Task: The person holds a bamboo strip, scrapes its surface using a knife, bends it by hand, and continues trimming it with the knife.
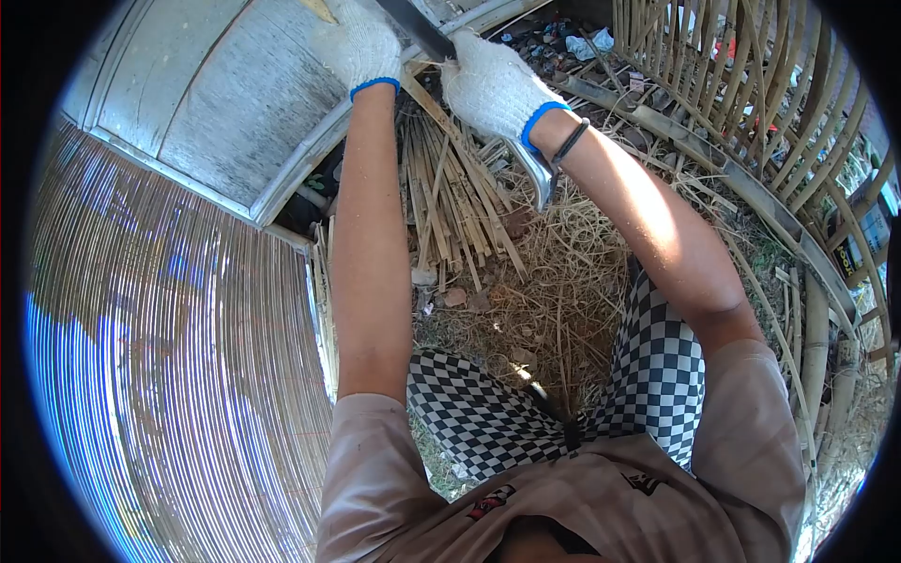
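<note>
My left hand [357,47], in a white knit glove with a blue cuff, is at the top of the view. It is closed on a pale bamboo strip [320,9], whose end sticks out past the glove; most of the grip is hidden. To its right, my right hand [497,86], gloved the same way, is wrapped round a machete. The machete's dark blade [418,28] slants up and left beyond the top edge, passing close to the left glove. Below the right glove a curved, silvery piece [539,176] shows; I cannot tell whether it is the handle's end.
A pile of split bamboo strips [460,188] lies on the ground below my hands. Weathered white panels [244,103] stand at upper left, above a slatted bamboo screen [178,357]. A bamboo fence [732,66] curves along the right, with litter [589,44] beside it. Dry straw [582,253] covers the ground.
</note>
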Demonstrator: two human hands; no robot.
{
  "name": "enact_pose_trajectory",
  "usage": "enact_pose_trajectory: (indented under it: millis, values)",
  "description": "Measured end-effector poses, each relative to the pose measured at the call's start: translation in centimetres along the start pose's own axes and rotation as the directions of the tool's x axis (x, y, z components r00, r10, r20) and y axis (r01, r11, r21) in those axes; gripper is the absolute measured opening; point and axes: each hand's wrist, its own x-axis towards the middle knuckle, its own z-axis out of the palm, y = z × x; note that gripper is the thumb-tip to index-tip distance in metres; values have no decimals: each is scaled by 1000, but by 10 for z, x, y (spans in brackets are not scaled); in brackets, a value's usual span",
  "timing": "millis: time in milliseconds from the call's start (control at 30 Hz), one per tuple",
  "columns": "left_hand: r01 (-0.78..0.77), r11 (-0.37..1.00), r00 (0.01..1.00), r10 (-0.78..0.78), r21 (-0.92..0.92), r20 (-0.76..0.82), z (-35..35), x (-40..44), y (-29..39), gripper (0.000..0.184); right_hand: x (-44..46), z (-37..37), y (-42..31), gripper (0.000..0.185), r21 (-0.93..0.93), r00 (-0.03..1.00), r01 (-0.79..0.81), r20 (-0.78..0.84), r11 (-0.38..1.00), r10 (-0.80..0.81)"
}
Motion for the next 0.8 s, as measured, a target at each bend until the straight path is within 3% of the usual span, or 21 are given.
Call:
enact_pose_trajectory:
  millis: [100, 200, 300, 367, 400, 467, 500, 533, 600, 633, 733, 767, 800]
  values:
    - [87, 905, 996, -67, -416, 63, 11, -10, 11, 50, -4, 8, -1, 30, -20, 1000, -17, 0, 1000, 17]
    - [86, 946, 996, -86, -313, 14, 5, -20, 23, 50, -6, 10, 8, 30, -10, 984, -44, 170, 999, 46]
    - [-109, 989, 994, 106, -102, -40, -2, -4, -2, 50, -1, 1, 1, 30, 3, 999, -18, 46, 1000, 18]
    - [38, 946, 997, -15, -323, 75, -2, 8, -14, 48, 0, -2, -4, 30, 99, 998, -56, 5, 994, 56]
    - [122, 900, 987, -67, -419, 144, -1, 9, -18, 48, -2, 6, 0, 30, 21, 999, -20, 48, 1000, 19]
    - [96, 911, 994, -64, -401, 91, -2, -2, -9, 49, -4, 31, 16, 30, -130, 989, 68, 143, 989, -49]
    - [81, 916, 996, -60, -392, 65, -2, -6, -5, 49, -4, 30, 19, 31, -112, 986, 91, 149, 990, -74]
    - [187, 825, 980, -121, -534, 156, -6, 4, -22, 48, -6, 20, 10, 31, -93, 983, 115, 156, 989, -100]
    - [396, 559, 916, -189, -729, 354, -18, 19, -41, 45, 0, -8, -6, 32, 44, 963, -34, 267, 998, 21]
    - [369, 636, 927, -200, -677, 318, -18, 19, -40, 43, 2, -3, -7, 31, 79, 980, -95, 184, 992, 79]
    - [296, 830, 952, -214, -473, 221, -11, -4, -2, 37, 0, 32, 7, 29, -25, 996, -55, 68, 998, 57]
    - [268, 877, 960, -208, -398, 189, -8, -12, 13, 36, -12, 26, 4, 28, -112, 960, -97, 251, 989, 122]
    - [239, 917, 967, -197, -319, 159, -7, -16, 21, 36, -6, 50, 28, 28, -200, 938, -4, 340, 980, 73]
